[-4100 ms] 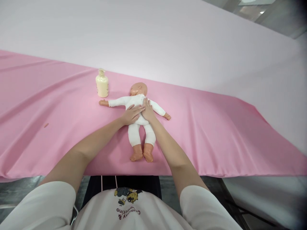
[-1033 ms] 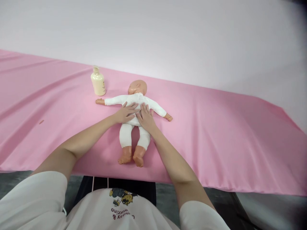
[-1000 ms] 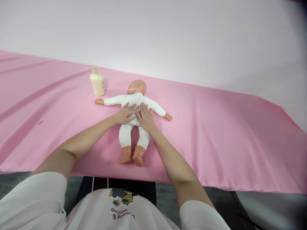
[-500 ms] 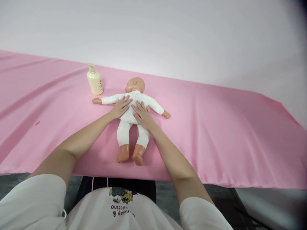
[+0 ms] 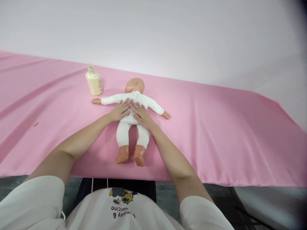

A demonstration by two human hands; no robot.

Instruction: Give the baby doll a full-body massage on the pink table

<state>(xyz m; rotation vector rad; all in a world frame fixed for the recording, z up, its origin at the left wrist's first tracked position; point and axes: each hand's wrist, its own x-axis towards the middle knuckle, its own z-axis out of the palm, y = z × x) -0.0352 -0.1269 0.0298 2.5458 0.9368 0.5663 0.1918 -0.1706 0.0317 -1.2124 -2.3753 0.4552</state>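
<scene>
A baby doll (image 5: pixel 132 135) in a white suit lies on its back on the pink cloth (image 5: pixel 216 134), head away from me, arms spread. My left hand (image 5: pixel 120 110) rests flat on the doll's belly from the left, fingers apart. My right hand (image 5: pixel 142 114) lies flat beside it on the doll's right side, fingertips close to the left hand's. Neither hand grips anything. A cream pump bottle (image 5: pixel 93 84) stands upright just beyond the doll's outstretched arm on the left.
The pink cloth covers a long table whose near edge runs just in front of my torso. A pale wall (image 5: pixel 168 32) rises behind the table. A small brown speck (image 5: pixel 35 124) lies on the cloth at the left.
Both hands have kept sliding over the doll's torso. Over the last half second my left hand drew back from the chest toward the belly, and the fingertips of both hands came together.
</scene>
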